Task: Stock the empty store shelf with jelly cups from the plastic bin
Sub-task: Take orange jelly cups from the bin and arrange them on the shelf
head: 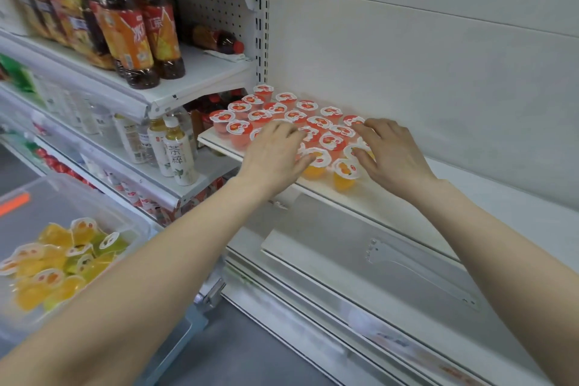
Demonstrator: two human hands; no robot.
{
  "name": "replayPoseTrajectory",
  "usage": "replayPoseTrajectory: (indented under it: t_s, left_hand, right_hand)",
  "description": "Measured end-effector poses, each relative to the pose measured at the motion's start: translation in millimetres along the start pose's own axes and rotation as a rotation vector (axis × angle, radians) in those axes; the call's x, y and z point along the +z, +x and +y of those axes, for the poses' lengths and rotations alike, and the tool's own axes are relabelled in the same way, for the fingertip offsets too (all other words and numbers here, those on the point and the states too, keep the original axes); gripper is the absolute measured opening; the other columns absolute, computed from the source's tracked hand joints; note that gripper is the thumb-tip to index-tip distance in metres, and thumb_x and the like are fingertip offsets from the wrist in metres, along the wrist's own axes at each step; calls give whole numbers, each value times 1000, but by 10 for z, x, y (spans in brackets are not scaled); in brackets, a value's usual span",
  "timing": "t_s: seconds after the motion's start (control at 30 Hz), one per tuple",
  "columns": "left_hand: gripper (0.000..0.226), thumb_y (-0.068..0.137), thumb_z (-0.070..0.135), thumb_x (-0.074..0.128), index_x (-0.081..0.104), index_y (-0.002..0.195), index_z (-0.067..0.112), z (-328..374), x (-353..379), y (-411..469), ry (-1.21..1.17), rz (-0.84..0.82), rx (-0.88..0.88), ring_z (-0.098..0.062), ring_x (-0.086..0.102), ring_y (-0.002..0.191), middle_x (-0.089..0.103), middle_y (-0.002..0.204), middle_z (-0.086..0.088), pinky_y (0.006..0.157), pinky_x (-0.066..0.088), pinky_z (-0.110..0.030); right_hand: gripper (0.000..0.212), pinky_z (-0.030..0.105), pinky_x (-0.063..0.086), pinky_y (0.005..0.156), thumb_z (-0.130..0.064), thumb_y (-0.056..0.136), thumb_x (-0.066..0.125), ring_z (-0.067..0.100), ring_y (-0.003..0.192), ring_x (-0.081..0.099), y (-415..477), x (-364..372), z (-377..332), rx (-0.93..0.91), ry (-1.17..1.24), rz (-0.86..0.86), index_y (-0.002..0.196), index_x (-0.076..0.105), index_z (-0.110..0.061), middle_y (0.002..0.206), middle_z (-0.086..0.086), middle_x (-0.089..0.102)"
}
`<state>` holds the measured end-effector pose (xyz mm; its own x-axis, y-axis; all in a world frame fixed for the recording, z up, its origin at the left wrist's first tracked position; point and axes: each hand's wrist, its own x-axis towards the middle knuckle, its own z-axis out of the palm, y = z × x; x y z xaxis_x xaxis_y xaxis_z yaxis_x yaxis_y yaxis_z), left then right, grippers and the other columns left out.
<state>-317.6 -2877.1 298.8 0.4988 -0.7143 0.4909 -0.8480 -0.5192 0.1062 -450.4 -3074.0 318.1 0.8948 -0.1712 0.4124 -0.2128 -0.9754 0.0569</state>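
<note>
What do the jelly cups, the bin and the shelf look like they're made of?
Jelly cups: clear thin plastic, probably; the coloured jelly shows through, under glossy printed film lids. Bin: translucent, frosted plastic; cups show through its wall. Shelf: smooth white, likely painted metal or laminate, unclear which.

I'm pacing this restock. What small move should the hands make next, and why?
Probably nudge the orange jelly cups back against the red jelly cups: the left hand and right hand both rest on that front row, which stands nearest the shelf edge.
</note>
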Motion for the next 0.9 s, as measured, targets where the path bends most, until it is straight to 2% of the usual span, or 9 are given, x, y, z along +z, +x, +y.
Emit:
replayPoseTrajectory:
  t_s: [0.17, 0.37, 0.5, 0.77, 0.9]
  left_hand:
    - [51, 93, 49, 51, 55, 131, 16, -623, -292, -347, 7, 11, -28, -23, 44, 123, 56, 127, -4, 104, 34, -35]
    - [48, 94, 43, 51, 54, 130, 13, -1460, -559, -985, 53, -27, -83, -27, 45, 121, 56, 126, -8, 105, 35, -37]
    - [44, 94, 38, 55, 56, 129, 12, -2068, -659, -1550, 32, -41, -178, -29, 45, 121, 56, 125, -8, 102, 35, -37]
    - [38, 95, 29, 56, 59, 128, 11, -3181, -607, -2829, 12, -131, -494, -32, 48, 120, 59, 123, -11, 102, 38, -42]
    - [34, 94, 27, 59, 63, 124, 11, -3468, -491, -3314, 2, -200, -623, -35, 51, 114, 62, 118, -12, 99, 40, -44]
  right_hand:
    - [43, 48, 40, 96, -28, 94, 58, 39, 118, 52, 140, 42, -603, -66, 1, 56, 132, 56, -7, 127, 17, 58]
    - [42, 48, 41, 99, -29, 97, 53, 36, 119, 50, 350, 241, -1581, -161, 49, 101, 133, 54, -7, 128, 15, 56]
    - [43, 49, 44, 92, -29, 95, 54, 37, 116, 51, 406, 510, -2336, -215, 118, 84, 131, 55, -5, 126, 15, 57]
    - [42, 46, 46, 93, -27, 92, 59, 34, 112, 55, 369, 1282, -3671, -379, 264, -80, 128, 57, -6, 121, 14, 59]
    - [42, 47, 45, 97, -23, 91, 64, 37, 112, 57, 379, 1643, -4049, -462, 321, -205, 128, 60, -4, 122, 15, 60]
